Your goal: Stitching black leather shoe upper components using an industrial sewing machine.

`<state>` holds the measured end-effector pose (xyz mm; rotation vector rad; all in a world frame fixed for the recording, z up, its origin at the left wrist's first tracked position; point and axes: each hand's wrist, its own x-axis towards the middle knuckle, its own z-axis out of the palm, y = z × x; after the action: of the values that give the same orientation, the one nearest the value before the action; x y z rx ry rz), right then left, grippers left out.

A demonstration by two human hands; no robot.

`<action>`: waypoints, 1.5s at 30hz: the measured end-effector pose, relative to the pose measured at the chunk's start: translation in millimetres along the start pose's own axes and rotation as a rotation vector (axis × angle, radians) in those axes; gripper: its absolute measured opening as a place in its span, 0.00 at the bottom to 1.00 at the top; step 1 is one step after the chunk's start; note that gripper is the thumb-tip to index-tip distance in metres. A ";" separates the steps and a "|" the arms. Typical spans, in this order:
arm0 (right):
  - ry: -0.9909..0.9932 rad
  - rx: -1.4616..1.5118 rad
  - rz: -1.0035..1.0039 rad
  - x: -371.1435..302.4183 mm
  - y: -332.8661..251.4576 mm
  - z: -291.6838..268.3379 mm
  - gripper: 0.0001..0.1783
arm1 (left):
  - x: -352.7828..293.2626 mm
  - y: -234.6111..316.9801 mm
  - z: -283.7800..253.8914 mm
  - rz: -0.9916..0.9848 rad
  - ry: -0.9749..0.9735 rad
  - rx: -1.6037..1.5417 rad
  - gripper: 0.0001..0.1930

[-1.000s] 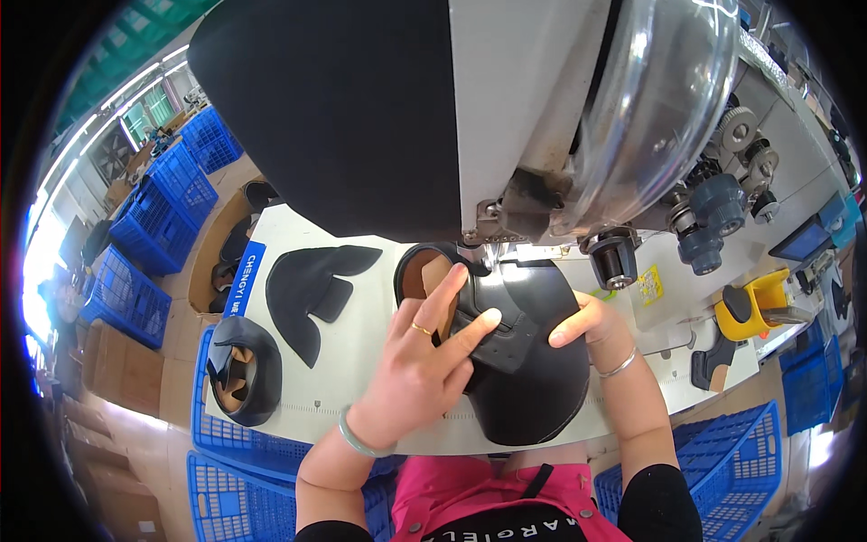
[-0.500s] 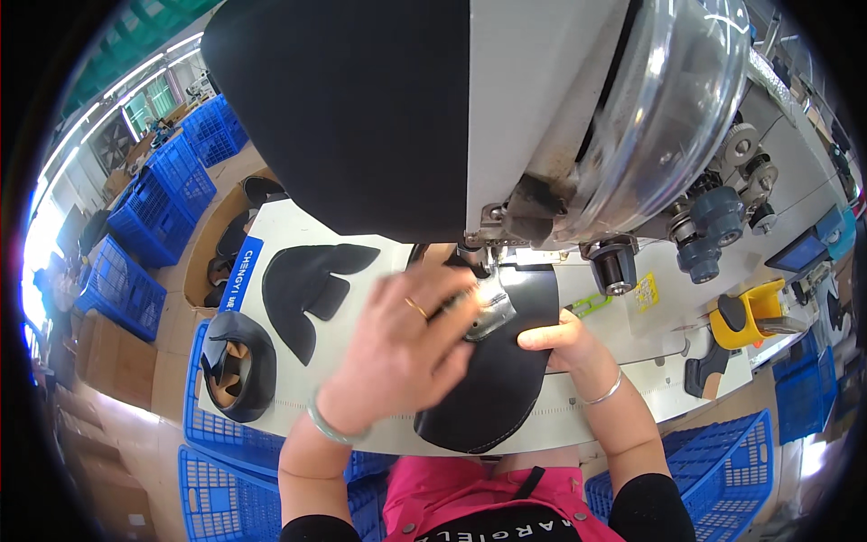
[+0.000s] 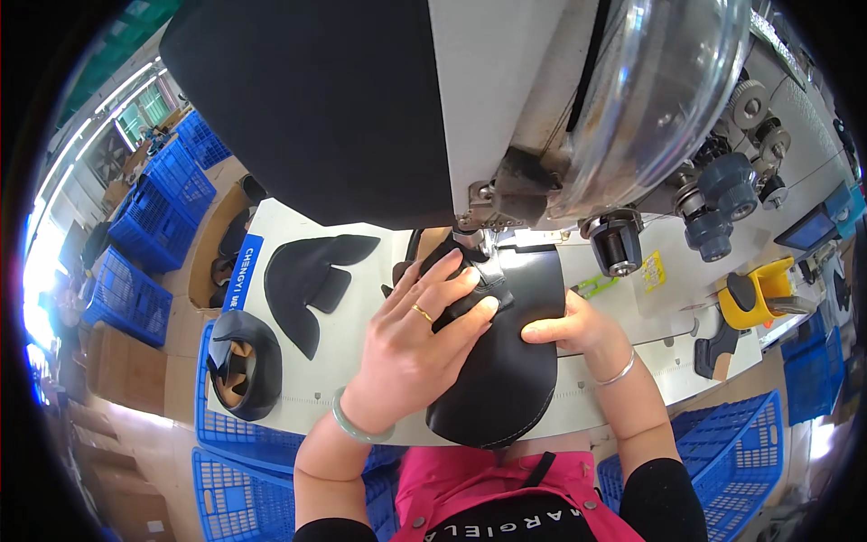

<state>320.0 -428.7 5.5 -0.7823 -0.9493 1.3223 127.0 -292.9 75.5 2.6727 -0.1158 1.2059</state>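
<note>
One black leather shoe upper on our table, beneath our sewing machine, our left hand over it, fingers spread, our right hand grasping its right edge, thumb uppermost

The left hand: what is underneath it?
The left hand has its fingers on a black workpiece, which extends up to the machine. They cover part of it; what lies directly below the palm is hidden.

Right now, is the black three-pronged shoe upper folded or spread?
Spread: the shoe upper lies flat on the white tabletop, prongs apart.
</note>
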 end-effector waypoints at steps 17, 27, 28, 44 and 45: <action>0.118 0.165 -0.034 8.2 9.4 26.7 0.24 | 20.1 -43.3 -5.1 0.045 -0.024 -0.213 0.10; 0.238 0.137 -0.072 11.1 6.9 36.6 0.23 | 22.6 -49.6 -5.3 -0.006 -0.065 -0.270 0.11; 0.237 0.138 -0.072 10.9 6.4 35.8 0.23 | 23.3 -50.2 -5.0 0.014 -0.055 -0.268 0.11; 0.262 0.122 -0.153 17.8 14.7 32.7 0.20 | 33.7 -71.9 3.2 -0.091 -0.064 -0.455 0.04; 0.268 0.106 -0.160 17.3 15.1 33.2 0.19 | 34.2 -72.1 3.1 -0.093 -0.072 -0.461 0.04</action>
<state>283.5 -411.6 8.2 -0.7634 -0.7074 1.0883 163.2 -222.8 87.9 2.2898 -0.2443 0.9211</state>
